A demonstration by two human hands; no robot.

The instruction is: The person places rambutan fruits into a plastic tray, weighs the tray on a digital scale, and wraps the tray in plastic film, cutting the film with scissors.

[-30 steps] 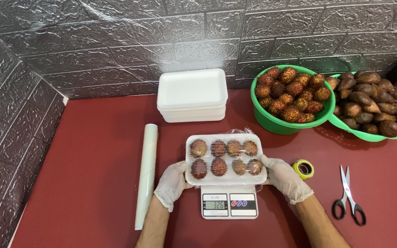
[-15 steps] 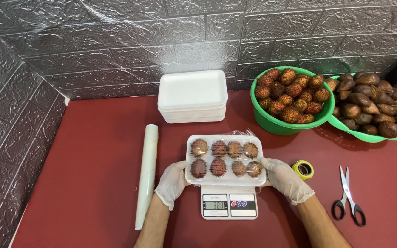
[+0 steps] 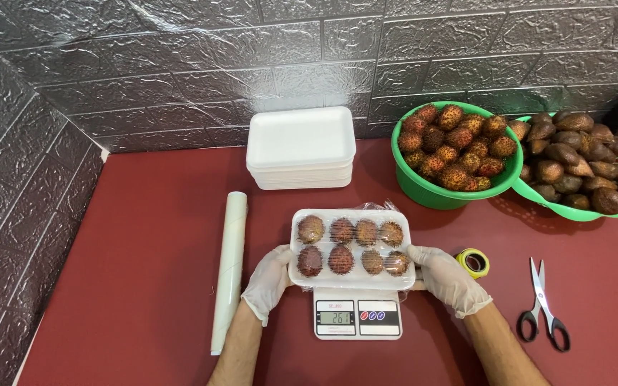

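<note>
From the head view, your left hand (image 3: 268, 281) cups the left edge of the wrapped foam tray (image 3: 350, 248) of eight rambutans, fingers curled under its rim; your right hand (image 3: 446, 278) grips the right edge the same way. The tray sits on the small digital scale (image 3: 357, 317) at the counter's (image 3: 144, 236) front. Keep both hands light and level, because pressing down would likely skew the reading. The film roll (image 3: 229, 268) lies left, tape (image 3: 473, 262) and scissors (image 3: 543, 307) right, spare trays (image 3: 300, 146) and fruit bowls (image 3: 430, 189) behind.
</note>
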